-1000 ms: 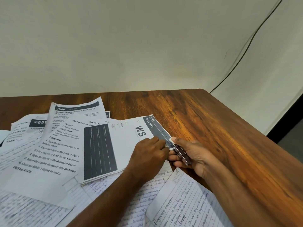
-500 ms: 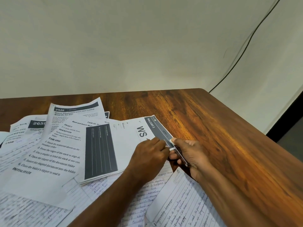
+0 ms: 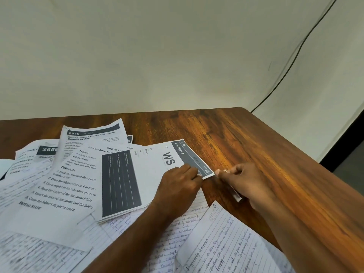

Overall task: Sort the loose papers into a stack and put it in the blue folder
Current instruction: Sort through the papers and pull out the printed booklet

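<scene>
White, grey-banded papers (image 3: 149,174) on brown woodgrain table (image 3: 256,146).

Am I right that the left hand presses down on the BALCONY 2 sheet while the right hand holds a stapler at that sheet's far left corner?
Not quite. The head view shows the right hand holding the stapler by the near right corner of the BALCONY 2 sheet, not the far left one. The rest stands: the left hand rests on that sheet.

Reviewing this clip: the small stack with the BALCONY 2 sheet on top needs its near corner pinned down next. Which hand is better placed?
Left. The left hand already rests on the BALCONY 2 sheet beside that corner. The right hand is off the paper over the table, holding a slim tool, probably a stapler.
</scene>
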Tool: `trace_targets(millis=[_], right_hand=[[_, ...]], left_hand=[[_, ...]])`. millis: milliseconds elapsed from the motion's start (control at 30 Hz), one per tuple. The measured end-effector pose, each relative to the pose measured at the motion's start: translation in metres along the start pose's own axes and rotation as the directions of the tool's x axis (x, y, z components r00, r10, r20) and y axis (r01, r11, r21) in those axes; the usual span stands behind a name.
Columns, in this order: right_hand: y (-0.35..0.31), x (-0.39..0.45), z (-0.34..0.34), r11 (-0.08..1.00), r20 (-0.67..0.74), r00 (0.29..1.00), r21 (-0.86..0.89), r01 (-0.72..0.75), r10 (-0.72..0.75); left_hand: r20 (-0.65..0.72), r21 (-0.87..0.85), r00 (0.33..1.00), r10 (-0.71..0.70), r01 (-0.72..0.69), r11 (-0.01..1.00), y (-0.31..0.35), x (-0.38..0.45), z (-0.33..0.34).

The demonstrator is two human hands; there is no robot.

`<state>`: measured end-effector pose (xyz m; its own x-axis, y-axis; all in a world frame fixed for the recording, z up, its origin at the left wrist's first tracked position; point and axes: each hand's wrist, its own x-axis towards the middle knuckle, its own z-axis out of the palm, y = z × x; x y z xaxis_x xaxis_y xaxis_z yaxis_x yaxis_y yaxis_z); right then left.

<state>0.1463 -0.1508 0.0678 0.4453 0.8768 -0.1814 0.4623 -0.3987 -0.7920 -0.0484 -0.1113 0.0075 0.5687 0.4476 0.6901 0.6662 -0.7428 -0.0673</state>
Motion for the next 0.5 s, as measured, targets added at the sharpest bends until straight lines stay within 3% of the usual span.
trace_targets(millis=[67,167,300,433,500], right_hand=[[0.004,0.0,-0.002,0.981,-0.047,0.998,-0.188,0.039,-0.048],[0.007,0.001,0.0,0.965,-0.058,0.997,-0.262,0.035,-0.052],[0.006,0.002,0.001,0.96,-0.019,0.999,-0.277,0.041,-0.049],[0.001,-0.005,0.002,0.939,-0.121,0.977,-0.316,0.131,-0.177],[-0.005,-0.011,0.005,0.968,-0.073,0.978,-0.174,0.18,-0.194]], left_hand=[[0.0,0.007,1.0,-0.005,0.005,1.0,0.0,0.0,0.0],[0.008,0.018,1.0,-0.01,0.01,1.0,0.0,0.0,0.001],[0.011,0.027,1.0,-0.02,0.02,0.999,-0.001,-0.001,0.001],[-0.016,0.022,0.999,-0.033,0.033,0.999,-0.002,-0.002,0.003],[-0.043,0.02,0.998,-0.043,0.044,0.999,-0.002,-0.002,0.003]])
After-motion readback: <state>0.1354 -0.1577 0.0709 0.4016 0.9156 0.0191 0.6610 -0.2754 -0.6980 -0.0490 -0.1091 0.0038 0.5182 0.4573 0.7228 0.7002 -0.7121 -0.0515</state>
